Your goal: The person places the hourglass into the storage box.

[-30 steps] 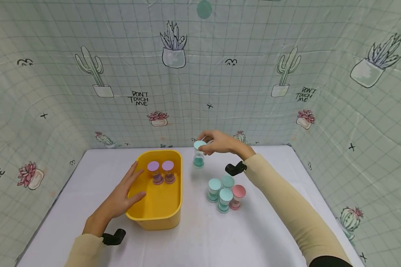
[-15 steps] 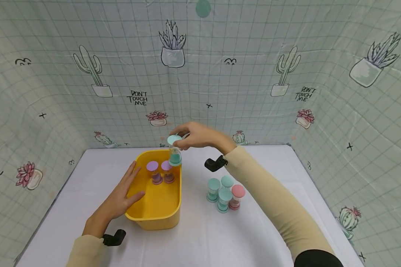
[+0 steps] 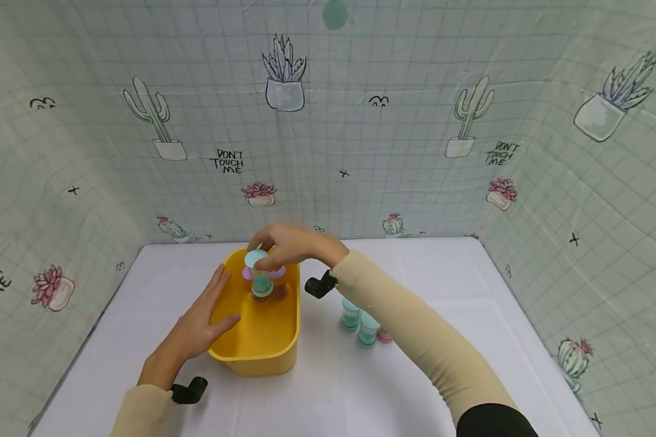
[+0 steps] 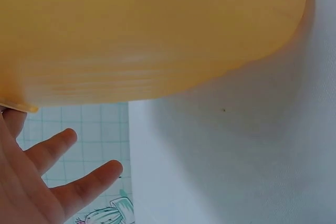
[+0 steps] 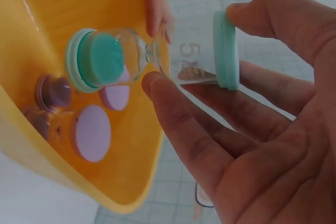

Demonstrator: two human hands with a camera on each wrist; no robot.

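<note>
My right hand (image 3: 276, 246) pinches a teal sand timer (image 3: 259, 276) by its top cap and holds it inside the yellow tub (image 3: 262, 358), just above two purple sand timers (image 3: 277, 290). In the right wrist view the teal sand timer (image 5: 152, 59) hangs from my fingers (image 5: 189, 129) over the purple timers (image 5: 89, 129). My left hand (image 3: 197, 328) lies flat with straight fingers on the tub's left rim; the left wrist view shows its fingers (image 4: 58, 177) beside the yellow tub wall (image 4: 147, 35).
A few teal sand timers (image 3: 361, 321) and a pink one (image 3: 384, 335) stand on the white table (image 3: 361, 388) right of the tub, partly hidden by my right forearm. Patterned sheet walls close in the table at the back and sides.
My right hand has carried the teal timer leftward from the table beside the tub, over the rim and down into the tub. The left hand stayed on the rim.
</note>
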